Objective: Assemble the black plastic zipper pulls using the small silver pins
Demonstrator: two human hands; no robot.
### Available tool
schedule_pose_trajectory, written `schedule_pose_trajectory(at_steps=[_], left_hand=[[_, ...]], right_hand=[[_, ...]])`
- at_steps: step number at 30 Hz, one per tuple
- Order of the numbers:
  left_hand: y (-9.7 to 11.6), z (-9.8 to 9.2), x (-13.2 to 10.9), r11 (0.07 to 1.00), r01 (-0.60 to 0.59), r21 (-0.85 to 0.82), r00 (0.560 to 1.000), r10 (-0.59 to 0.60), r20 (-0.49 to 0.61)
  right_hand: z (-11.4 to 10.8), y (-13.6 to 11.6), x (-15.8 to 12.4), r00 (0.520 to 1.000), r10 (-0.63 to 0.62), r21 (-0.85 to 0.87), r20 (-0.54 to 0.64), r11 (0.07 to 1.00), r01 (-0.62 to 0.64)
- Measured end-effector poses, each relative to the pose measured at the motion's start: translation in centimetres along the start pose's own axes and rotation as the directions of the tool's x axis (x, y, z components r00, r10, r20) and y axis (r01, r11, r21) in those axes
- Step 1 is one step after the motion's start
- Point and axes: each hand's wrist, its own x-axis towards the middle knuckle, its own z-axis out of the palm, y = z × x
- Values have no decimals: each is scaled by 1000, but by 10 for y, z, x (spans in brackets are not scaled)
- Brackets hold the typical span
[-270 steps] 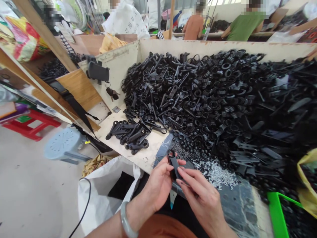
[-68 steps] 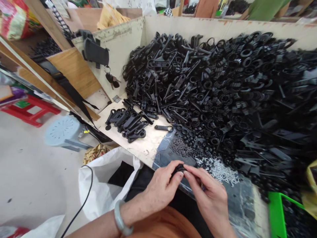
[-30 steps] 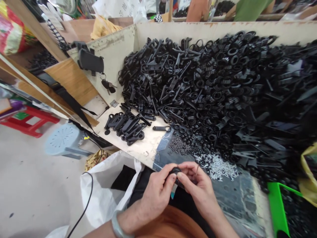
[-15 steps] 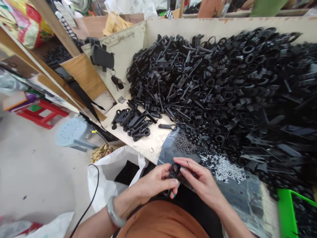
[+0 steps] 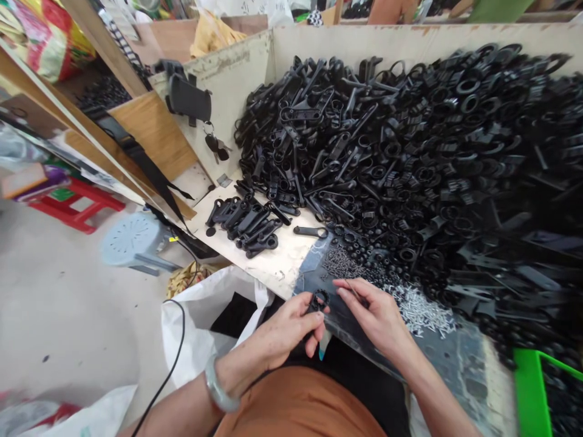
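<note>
My left hand [image 5: 285,328] is closed round a small black plastic part [image 5: 319,300] with a ring end, held at the near edge of the bench [image 5: 282,267]. My right hand [image 5: 373,312] sits just to its right, fingers pinched on something thin that I cannot make out, close to a heap of small silver pins [image 5: 421,309] and a patch of small dark screws [image 5: 339,264]. A huge pile of black plastic parts [image 5: 410,158] fills the bench behind. A small group of black pieces [image 5: 246,221] lies at the left, with one single piece [image 5: 310,231] beside it.
A white sack [image 5: 204,328] hangs open below the bench edge, with a black cable [image 5: 170,364] beside it. A grey stool [image 5: 134,243] and a red stool [image 5: 75,209] stand on the floor at left. A green bin [image 5: 531,388] is at lower right. Keys [image 5: 216,145] hang on the bench's side wall.
My right hand has drawn away from the part to the right, toward the pins. My left hand still holds the black part, now with its ring end up.
</note>
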Motion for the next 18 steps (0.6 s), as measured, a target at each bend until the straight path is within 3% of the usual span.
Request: schedule_pose_trajectory(at_steps=[2,4,8,12,15,18], left_hand=[[4,-4,1,1000,-22,6,999,22,-33],[7,-11,5,995,-95,31,986,99,-134],[9,-25,21,945,-243,217,886,307,-348],[5,-25,38,846,-277,455,806,463,-369],[2,-19,46,825,-255,504,787,480,-387],[1,-17,46,794,-226,564,783,493,-380]], right_hand=[[-2,1,3,999,-22,-62,-33,998,20],[-3,1,6,997,-49,-118,-56,992,42],[0,-1,15,995,-95,-213,-37,973,85],[11,-5,27,991,-128,-387,36,913,132],[13,-8,32,991,-101,-561,90,817,134],[8,-8,29,987,-94,-626,130,764,155]])
